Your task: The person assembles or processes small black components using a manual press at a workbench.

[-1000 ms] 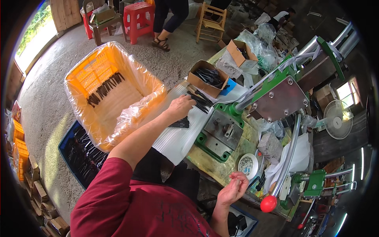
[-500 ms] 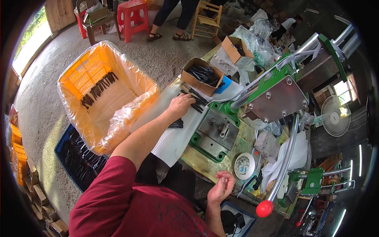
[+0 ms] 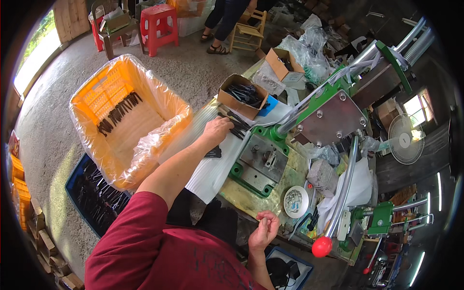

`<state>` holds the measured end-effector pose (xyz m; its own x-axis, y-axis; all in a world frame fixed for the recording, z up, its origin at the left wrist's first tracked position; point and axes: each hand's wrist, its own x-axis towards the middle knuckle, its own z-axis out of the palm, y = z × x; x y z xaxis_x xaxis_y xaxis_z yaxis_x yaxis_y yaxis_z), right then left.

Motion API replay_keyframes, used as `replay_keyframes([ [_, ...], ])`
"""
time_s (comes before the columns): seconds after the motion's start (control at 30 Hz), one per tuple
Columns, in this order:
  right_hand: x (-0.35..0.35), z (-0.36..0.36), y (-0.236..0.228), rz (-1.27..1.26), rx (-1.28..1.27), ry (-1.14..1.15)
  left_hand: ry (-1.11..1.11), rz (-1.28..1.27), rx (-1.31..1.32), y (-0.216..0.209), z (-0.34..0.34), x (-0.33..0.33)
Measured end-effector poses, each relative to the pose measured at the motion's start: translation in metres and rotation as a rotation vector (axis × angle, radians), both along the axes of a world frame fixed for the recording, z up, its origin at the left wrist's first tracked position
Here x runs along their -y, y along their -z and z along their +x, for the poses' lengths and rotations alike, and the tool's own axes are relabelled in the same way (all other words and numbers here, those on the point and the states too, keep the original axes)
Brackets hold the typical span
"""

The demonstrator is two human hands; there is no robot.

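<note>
My left hand (image 3: 217, 129) reaches forward over a white foam sheet (image 3: 209, 180). Its fingers curl down onto one of several slim black handle-like parts (image 3: 237, 126), which lie side by side there; the fingertips are partly hidden. Another black part (image 3: 213, 152) rests on the sheet beside my wrist. My right hand (image 3: 264, 231) hangs before the table's near edge, thumb against curled fingers, and whatever it may pinch is too small to make out. To the right of the black parts stands a green hand press (image 3: 262, 163) with a steel plate and a small metal fixture.
An orange crate (image 3: 104, 79) lined with clear plastic holds black parts at the left. Below it is a blue tray (image 3: 72, 186) of black pieces. A cardboard box (image 3: 237, 107), a white bowl (image 3: 296, 202) and a red-knobbed lever (image 3: 322, 246) surround the press. Another person's legs (image 3: 223, 24) show beyond.
The view has shifted slightly. My left hand stays at the black parts with little movement, and my right hand keeps its curled pose. The other person's legs have shifted position.
</note>
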<state>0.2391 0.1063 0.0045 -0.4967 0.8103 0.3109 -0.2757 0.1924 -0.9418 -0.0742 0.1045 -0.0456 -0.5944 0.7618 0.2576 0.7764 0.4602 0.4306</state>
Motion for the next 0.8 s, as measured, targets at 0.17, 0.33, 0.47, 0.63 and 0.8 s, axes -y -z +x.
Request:
replay_keyframes([
  [0.17,0.004,0.004,0.003,-0.016,-0.002,-0.010,-0.016,-0.027,-0.011,0.005,-0.001,-0.001],
  [0.33,0.006,0.007,0.003,-0.041,0.006,-0.035,0.045,-0.024,-0.083,-0.003,0.004,0.009],
  [0.47,0.007,0.006,0.001,-0.095,0.063,-0.084,0.048,0.023,-0.142,-0.018,0.006,0.027],
  [0.63,-0.007,0.000,0.009,-0.091,0.140,-0.156,0.210,0.126,0.144,-0.062,0.034,0.059],
  [0.8,-0.011,-0.026,-0.014,0.365,0.313,-0.111,0.471,0.161,0.423,-0.087,0.081,0.093],
])
